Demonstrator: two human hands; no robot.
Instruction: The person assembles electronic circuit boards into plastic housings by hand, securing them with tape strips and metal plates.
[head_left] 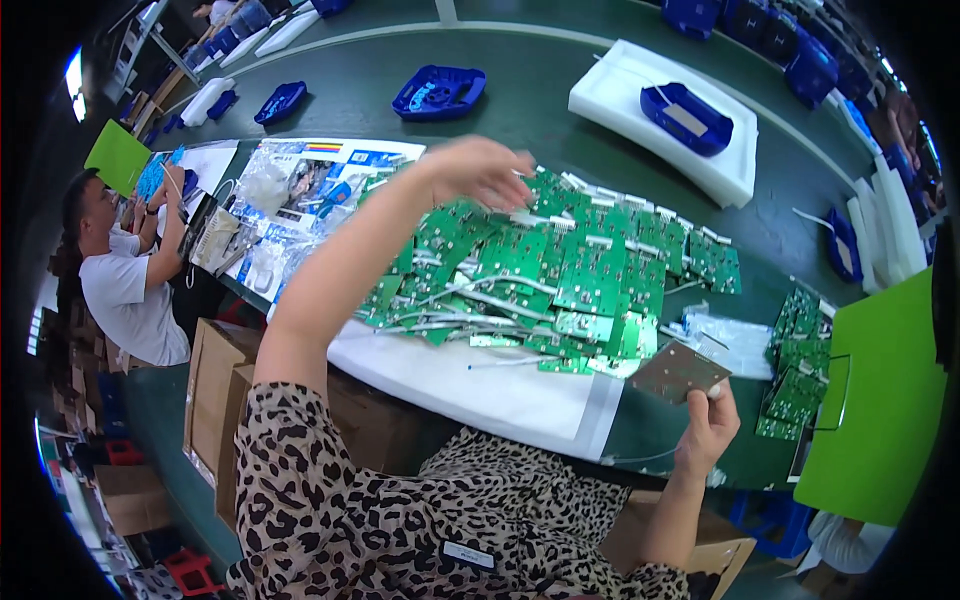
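My right hand (710, 418) pinches the lower right edge of a circuit board (676, 374), whose brownish face shows. The board is held up over the right part of the bench, near a clear plastic bag (730, 335). My left hand (482, 172) is stretched out above the far side of a wide heap of green circuit boards (600, 275). Its fingers are a little blurred but look apart, with nothing visible in them. White cables (500, 300) lie across the heap. A white foam sheet (470, 385) lies along the near edge.
Blue plastic housings (438, 93) stand on the conveyor (540, 60) beyond the bench, one on white foam (620, 90). More boards (795, 370) are stacked at right beside a lime-green panel (870, 400). A co-worker (130, 280) sits at left; cardboard boxes (215, 400) stand below.
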